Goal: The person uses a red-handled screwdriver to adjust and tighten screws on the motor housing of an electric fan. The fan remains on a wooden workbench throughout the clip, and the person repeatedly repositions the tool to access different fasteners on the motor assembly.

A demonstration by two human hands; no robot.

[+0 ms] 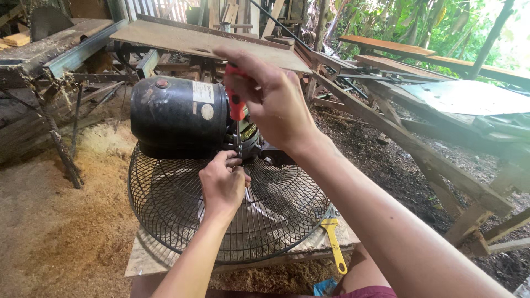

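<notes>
A fan lies face down on a small board, its round black wire grille [165, 212] spread out and its black motor housing [176, 116] standing up behind. My right hand [273, 99] grips the red handle of a screwdriver [236, 102], held upright with its shaft pointing down at the joint between motor and grille. My left hand [222, 185] is closed around the lower end of the shaft, where the tip meets the fan. The tip itself is hidden by my fingers.
A yellow-handled tool [334, 243] lies on the board [144, 259] at the grille's right edge. Sawdust [61, 221] covers the ground to the left. A saw bench with a flat wooden sheet [182, 38] stands behind, and timber beams [419, 149] slant along the right.
</notes>
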